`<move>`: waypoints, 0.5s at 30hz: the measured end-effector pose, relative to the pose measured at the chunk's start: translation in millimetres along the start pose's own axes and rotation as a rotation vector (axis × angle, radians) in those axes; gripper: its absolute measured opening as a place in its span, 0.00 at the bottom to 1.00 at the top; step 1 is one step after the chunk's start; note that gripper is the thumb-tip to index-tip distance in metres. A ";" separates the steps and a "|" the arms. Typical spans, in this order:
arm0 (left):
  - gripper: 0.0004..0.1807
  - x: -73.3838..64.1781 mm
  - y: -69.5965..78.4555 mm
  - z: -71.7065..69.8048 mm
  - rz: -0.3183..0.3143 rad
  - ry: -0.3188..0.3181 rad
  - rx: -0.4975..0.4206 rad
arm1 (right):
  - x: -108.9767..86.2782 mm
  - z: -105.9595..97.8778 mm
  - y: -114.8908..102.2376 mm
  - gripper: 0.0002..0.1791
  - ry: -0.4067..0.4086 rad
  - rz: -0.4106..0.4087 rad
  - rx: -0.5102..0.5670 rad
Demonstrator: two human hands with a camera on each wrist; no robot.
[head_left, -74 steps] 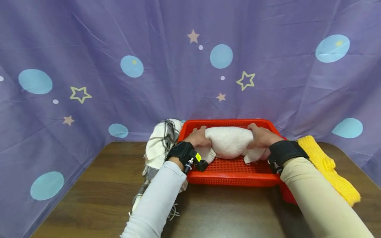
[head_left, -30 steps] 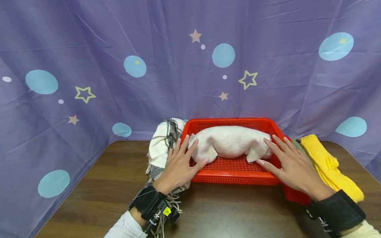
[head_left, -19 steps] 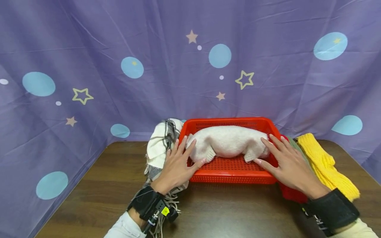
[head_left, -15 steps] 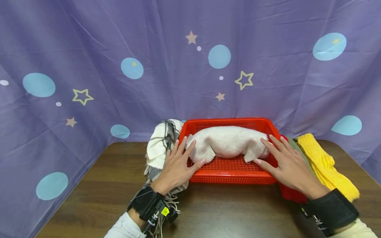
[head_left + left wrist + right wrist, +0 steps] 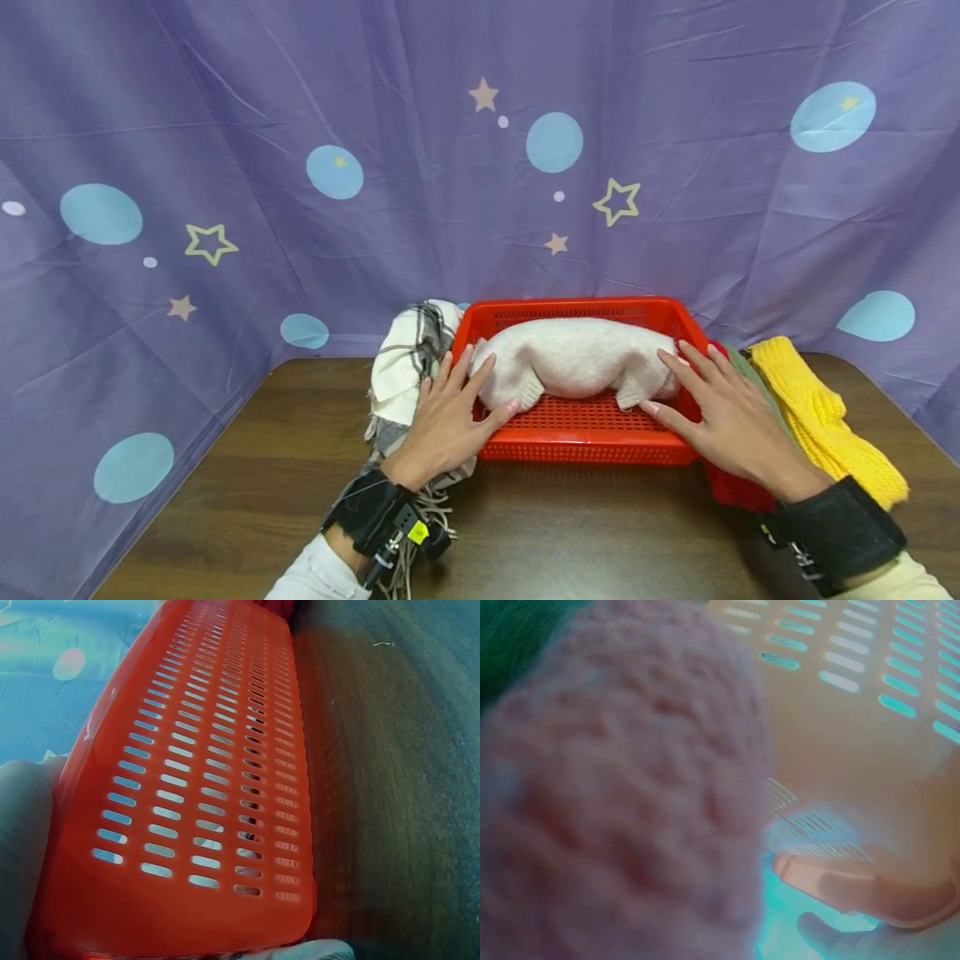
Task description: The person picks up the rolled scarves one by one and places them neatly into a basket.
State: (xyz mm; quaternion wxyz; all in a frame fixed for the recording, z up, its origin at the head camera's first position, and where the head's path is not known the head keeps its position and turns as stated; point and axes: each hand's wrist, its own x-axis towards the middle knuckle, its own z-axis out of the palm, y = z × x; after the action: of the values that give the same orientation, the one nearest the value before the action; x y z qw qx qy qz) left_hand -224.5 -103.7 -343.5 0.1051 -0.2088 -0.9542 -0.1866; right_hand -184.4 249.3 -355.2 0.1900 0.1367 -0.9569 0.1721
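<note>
A white fuzzy knit garment (image 5: 581, 358) with ribbed cuffs lies bunched lengthwise inside a red perforated plastic basket (image 5: 585, 446). My left hand (image 5: 442, 425) is spread over the basket's near left corner, fingers straight. On the opposite side, my right hand (image 5: 738, 417) lies the same way over the near right corner, its fingertips close to the garment's right end. Neither hand grips anything. In the left wrist view, the slotted front wall of the basket (image 5: 195, 772) fills the middle. A blurred knit item (image 5: 630, 787) covers much of the right wrist view.
Left of the basket lies a fringed black-and-white plaid scarf (image 5: 393, 383), partly under my left hand. To the right are a yellow knit item (image 5: 825, 421), a green cloth (image 5: 757, 379) and a red knit item (image 5: 738, 490). A purple curtain (image 5: 450, 208) hangs behind the wooden table (image 5: 592, 533).
Both hands have let go of the white garment and drawn back to the basket's near corners, fingers spread. The garment lies more stretched out along the basket. Over the last second little has moved.
</note>
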 end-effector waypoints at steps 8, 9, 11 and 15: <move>0.44 0.0 0.4 -0.5 0.006 -0.002 0.009 | -0.5 -2.2 -1.6 0.44 -0.030 0.022 -0.004; 0.44 -0.1 0.4 -0.6 0.007 -0.003 0.010 | -0.5 -2.2 -1.7 0.44 -0.032 0.022 -0.005; 0.44 -0.1 0.4 -0.8 0.007 -0.004 0.010 | -0.4 -2.0 -1.8 0.44 -0.033 0.022 -0.006; 0.44 -0.3 0.1 -0.8 0.007 -0.003 0.011 | -0.2 -2.1 -1.9 0.44 -0.027 0.018 -0.005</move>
State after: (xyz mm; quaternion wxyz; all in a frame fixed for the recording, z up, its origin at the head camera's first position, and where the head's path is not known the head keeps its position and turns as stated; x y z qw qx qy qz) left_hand -224.1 -104.0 -342.8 0.1053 -0.2118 -0.9547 -0.1805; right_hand -183.0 248.4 -352.9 0.1759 0.1298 -0.9610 0.1696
